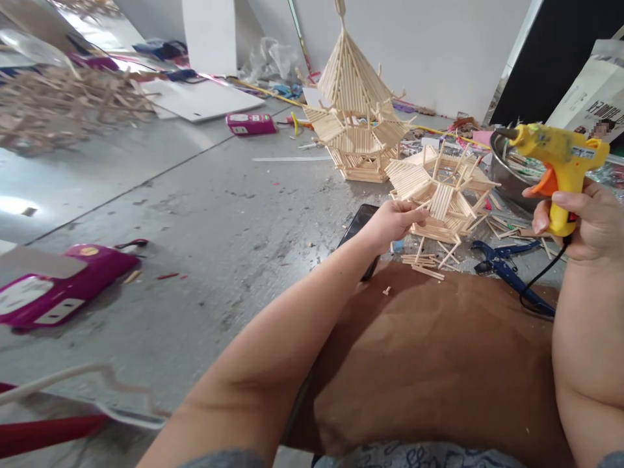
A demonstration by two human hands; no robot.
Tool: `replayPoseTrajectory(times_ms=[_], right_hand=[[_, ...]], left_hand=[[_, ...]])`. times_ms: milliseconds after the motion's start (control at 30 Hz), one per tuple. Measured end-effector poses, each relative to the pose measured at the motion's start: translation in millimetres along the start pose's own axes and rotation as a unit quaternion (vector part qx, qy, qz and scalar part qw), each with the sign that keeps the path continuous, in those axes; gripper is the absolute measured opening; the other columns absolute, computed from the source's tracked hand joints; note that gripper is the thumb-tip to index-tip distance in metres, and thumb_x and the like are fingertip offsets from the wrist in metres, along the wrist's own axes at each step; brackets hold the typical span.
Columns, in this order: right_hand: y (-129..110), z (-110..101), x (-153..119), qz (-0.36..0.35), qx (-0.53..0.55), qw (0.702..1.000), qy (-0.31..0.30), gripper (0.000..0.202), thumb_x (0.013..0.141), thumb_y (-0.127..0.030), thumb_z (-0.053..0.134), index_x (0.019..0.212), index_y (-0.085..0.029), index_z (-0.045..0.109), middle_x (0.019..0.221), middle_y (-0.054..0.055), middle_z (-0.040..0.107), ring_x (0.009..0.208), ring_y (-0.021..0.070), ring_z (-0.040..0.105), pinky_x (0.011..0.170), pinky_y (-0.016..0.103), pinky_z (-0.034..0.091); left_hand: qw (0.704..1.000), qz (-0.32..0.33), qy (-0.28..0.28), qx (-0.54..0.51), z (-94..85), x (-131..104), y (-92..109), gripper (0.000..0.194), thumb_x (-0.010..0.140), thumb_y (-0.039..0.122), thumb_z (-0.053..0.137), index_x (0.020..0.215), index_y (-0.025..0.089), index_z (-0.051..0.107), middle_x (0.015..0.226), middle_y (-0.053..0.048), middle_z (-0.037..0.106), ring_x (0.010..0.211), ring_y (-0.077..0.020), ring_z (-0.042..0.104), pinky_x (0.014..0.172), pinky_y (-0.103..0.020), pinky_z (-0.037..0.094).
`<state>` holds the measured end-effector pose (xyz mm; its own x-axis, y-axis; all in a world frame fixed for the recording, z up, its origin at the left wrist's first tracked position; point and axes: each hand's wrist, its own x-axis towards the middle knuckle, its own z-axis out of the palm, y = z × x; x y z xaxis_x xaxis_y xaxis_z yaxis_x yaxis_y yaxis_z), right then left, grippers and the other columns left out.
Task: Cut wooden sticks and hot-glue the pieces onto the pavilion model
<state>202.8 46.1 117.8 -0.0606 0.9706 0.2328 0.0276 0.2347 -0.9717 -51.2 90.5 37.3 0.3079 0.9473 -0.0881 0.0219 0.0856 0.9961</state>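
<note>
My right hand [585, 218] is wrapped round the handle of a yellow hot glue gun [560, 146] with an orange trigger, its nozzle pointing left. My left hand [397, 224] pinches what looks like a thin wooden stick at the near-left side of a small wooden-stick pavilion model [441, 201]. The fingertips partly hide that stick. The model has slatted sloping panels and an open top with upright sticks. Behind it stands a taller stick pagoda [358, 123] with a pointed roof. Loose sticks [424, 263] lie below the small model.
Blue cutting pliers [507, 270] lie under the glue gun's cord. A dark phone [361, 224] is beside my left wrist. A metal bowl [511, 175] stands at right. Purple power strips [73, 279] and a stick pile [73, 107] are at left. Brown cloth [439, 364] covers my lap.
</note>
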Motion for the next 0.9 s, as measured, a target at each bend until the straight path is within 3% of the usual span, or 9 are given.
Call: replayPoseTrajectory(times_ms=[100, 233, 367, 467, 567, 633, 733, 900], right_hand=[[-1.7, -1.0, -1.8, -0.017, -0.002, 1.000, 0.009, 0.017, 0.063, -0.020, 0.059, 0.080, -0.019, 0.064, 0.065, 0.002, 0.062, 0.038, 0.0110, 0.049, 0.034, 0.027, 0.034], [-3.1, -0.7, -2.7, -0.028, -0.003, 0.999, 0.015, 0.016, 0.062, -0.022, 0.060, 0.077, -0.020, 0.065, 0.074, 0.005, 0.065, 0.038, 0.0114, 0.050, 0.034, 0.029, 0.033], [-1.7, -0.6, -2.0, -0.022, 0.002, 1.000, 0.012, 0.015, 0.062, -0.022, 0.061, 0.076, -0.021, 0.064, 0.073, 0.003, 0.066, 0.038, 0.0116, 0.049, 0.036, 0.030, 0.035], [-0.1, -2.2, -1.8, -0.023, 0.010, 1.000, 0.007, 0.015, 0.063, -0.021, 0.061, 0.078, -0.020, 0.064, 0.076, 0.003, 0.066, 0.039, 0.0117, 0.050, 0.036, 0.030, 0.035], [0.6, -3.6, -2.1, -0.024, 0.013, 1.000, -0.001, 0.016, 0.064, -0.021, 0.061, 0.080, -0.019, 0.063, 0.078, 0.004, 0.066, 0.039, 0.0119, 0.051, 0.035, 0.029, 0.034], [-0.1, -3.4, -2.4, -0.022, 0.010, 1.000, -0.001, 0.017, 0.064, -0.021, 0.061, 0.081, -0.019, 0.063, 0.076, 0.004, 0.066, 0.039, 0.0120, 0.050, 0.034, 0.028, 0.033], [-2.2, -1.3, -3.4, -0.017, 0.002, 1.000, 0.005, 0.017, 0.063, -0.022, 0.061, 0.080, -0.020, 0.064, 0.072, 0.002, 0.065, 0.039, 0.0116, 0.050, 0.035, 0.028, 0.033], [-3.4, 0.8, -5.2, -0.022, -0.017, 1.000, 0.010, 0.016, 0.063, -0.021, 0.060, 0.078, -0.022, 0.064, 0.072, 0.000, 0.063, 0.039, 0.0111, 0.050, 0.036, 0.029, 0.034]], left_hand=[[0.989, 0.000, -0.088, 0.122, -13.3, -4.1, 7.0, 0.022, 0.071, 0.024, 0.059, 0.052, 0.013, 0.056, 0.036, 0.008, 0.023, 0.035, -0.0020, 0.017, 0.041, -0.023, 0.008], [0.943, -0.009, -0.220, 0.250, -19.2, -7.9, 14.7, 0.023, 0.068, 0.028, 0.059, 0.050, 0.014, 0.054, 0.043, 0.006, 0.031, 0.042, -0.0043, 0.024, 0.046, -0.022, 0.017], [0.894, -0.032, -0.281, 0.347, -12.3, -11.7, 21.3, 0.028, 0.066, 0.032, 0.060, 0.048, 0.014, 0.047, 0.046, 0.006, 0.032, 0.046, -0.0057, 0.027, 0.048, -0.022, 0.020], [0.918, -0.035, -0.232, 0.321, -8.1, -15.1, 25.6, 0.023, 0.068, 0.031, 0.060, 0.056, 0.014, 0.049, 0.051, 0.004, 0.038, 0.049, -0.0059, 0.031, 0.048, -0.022, 0.022], [0.974, -0.064, -0.148, 0.162, -6.4, -16.0, 25.1, 0.015, 0.076, 0.025, 0.051, 0.065, 0.015, 0.050, 0.050, 0.005, 0.031, 0.043, -0.0044, 0.026, 0.043, -0.021, 0.016], [0.990, -0.079, -0.108, 0.040, -4.6, -14.4, 21.5, 0.015, 0.080, 0.022, 0.046, 0.067, 0.016, 0.048, 0.048, 0.006, 0.024, 0.039, -0.0032, 0.019, 0.040, -0.021, 0.010], [0.992, -0.072, -0.065, -0.082, 2.0, -10.2, 13.9, 0.016, 0.083, 0.023, 0.044, 0.069, 0.016, 0.047, 0.046, 0.008, 0.022, 0.036, -0.0019, 0.015, 0.038, -0.020, 0.007], [0.987, -0.082, 0.039, -0.130, 14.9, -7.1, 6.5, 0.023, 0.085, 0.032, 0.045, 0.068, 0.016, 0.046, 0.041, 0.010, 0.017, 0.032, -0.0012, 0.010, 0.034, -0.018, 0.007]])
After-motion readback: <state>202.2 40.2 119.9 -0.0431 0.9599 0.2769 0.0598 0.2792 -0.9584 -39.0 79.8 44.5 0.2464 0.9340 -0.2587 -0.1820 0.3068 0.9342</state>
